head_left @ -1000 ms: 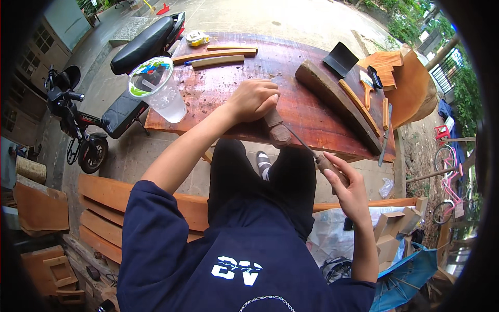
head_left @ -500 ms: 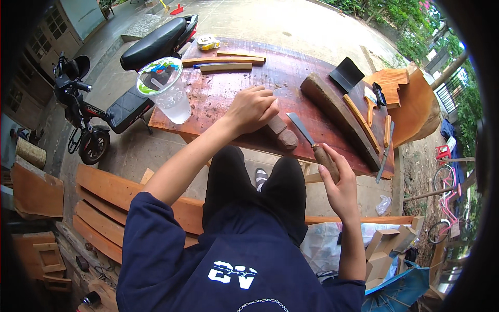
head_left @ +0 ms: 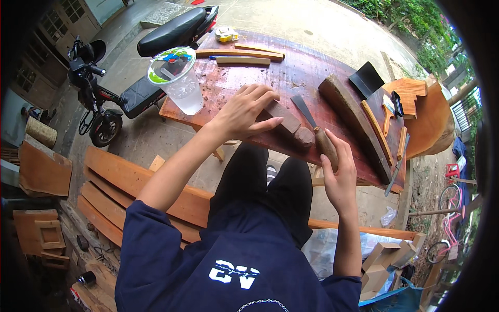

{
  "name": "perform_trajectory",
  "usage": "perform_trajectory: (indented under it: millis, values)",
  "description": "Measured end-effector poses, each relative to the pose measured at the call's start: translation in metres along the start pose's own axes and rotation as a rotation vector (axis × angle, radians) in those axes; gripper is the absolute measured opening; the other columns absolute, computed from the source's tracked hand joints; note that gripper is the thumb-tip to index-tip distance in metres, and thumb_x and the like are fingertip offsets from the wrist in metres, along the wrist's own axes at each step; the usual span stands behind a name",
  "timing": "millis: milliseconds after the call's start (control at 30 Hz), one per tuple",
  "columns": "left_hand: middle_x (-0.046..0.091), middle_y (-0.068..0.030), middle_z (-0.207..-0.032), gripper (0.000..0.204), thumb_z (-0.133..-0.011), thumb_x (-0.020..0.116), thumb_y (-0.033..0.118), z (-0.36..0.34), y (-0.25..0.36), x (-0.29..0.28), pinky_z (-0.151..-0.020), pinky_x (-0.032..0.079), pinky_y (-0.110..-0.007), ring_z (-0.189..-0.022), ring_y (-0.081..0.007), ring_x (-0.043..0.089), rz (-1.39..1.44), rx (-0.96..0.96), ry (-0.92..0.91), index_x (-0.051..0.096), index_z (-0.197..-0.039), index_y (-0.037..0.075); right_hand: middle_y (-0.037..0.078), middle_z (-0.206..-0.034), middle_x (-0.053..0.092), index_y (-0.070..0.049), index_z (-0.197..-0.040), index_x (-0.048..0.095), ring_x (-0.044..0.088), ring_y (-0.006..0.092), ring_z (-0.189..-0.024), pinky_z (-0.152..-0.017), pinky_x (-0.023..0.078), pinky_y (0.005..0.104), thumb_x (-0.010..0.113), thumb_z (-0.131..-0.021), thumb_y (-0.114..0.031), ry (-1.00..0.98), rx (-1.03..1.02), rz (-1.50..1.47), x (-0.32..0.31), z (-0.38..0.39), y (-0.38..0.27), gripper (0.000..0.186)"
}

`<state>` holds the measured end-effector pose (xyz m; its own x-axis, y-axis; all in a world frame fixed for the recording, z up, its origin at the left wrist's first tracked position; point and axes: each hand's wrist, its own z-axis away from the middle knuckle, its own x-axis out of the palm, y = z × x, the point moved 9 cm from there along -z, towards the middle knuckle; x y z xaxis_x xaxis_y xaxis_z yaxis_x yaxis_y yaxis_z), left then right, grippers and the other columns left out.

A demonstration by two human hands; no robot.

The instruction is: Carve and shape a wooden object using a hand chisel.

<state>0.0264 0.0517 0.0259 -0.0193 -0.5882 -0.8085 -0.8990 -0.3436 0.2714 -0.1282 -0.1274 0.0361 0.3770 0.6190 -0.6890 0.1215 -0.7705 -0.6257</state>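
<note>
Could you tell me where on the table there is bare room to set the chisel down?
The widest bare patch of the table lies between the sticks and the left hand, right of the cup. It is crowded on the right, past the log, with a black sheet and wood pieces.

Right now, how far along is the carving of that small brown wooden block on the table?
Done: wood chips litter the reddish wooden table, so some cutting has happened. In hand: the left hand pins the small brown wooden block; the right hand grips a wooden-handled chisel, blade up beside it. Left: the block looks roughly shaped, probably needing more cuts.
</note>
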Motion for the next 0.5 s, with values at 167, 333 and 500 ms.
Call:
perform_trajectory:
  millis: [167, 333, 500]
  values:
    - [0.06, -0.0163, -0.124, 0.062, -0.089, 0.073, 0.054, 0.003, 0.001, -0.007, -0.103, 0.046, -0.047, -0.116, -0.0371, 0.057, -0.031, 0.002, 0.03, 0.058, -0.127, 0.007, 0.018, -0.128, 0.06, -0.008, -0.143, 0.057, 0.062, 0.036, -0.12, -0.104, 0.048, 0.0431, 0.06, -0.094, 0.001, 0.011, -0.024, 0.005, 0.003, -0.006, -0.003, 0.05]
    - [0.059, -0.0131, -0.123, 0.063, -0.084, 0.082, 0.046, 0.006, 0.002, -0.009, -0.102, 0.048, -0.045, -0.115, -0.0352, 0.058, -0.002, 0.032, 0.054, 0.058, -0.128, 0.008, 0.018, -0.129, 0.061, -0.007, -0.142, 0.058, 0.062, 0.0358, -0.12, -0.104, 0.047, 0.0431, 0.06, -0.094, 0.0, -0.006, -0.03, 0.005, 0.009, -0.017, -0.005, 0.048]
    - [0.06, -0.0121, -0.121, 0.059, -0.082, 0.084, 0.039, 0.005, -0.006, -0.004, -0.101, 0.049, -0.045, -0.114, -0.0335, 0.06, 0.02, 0.034, 0.01, 0.059, -0.124, 0.007, 0.018, -0.129, 0.061, -0.007, -0.142, 0.058, 0.062, 0.0353, -0.12, -0.104, 0.047, 0.043, 0.06, -0.094, 0.001, -0.019, -0.039, 0.002, 0.013, -0.031, -0.006, 0.048]
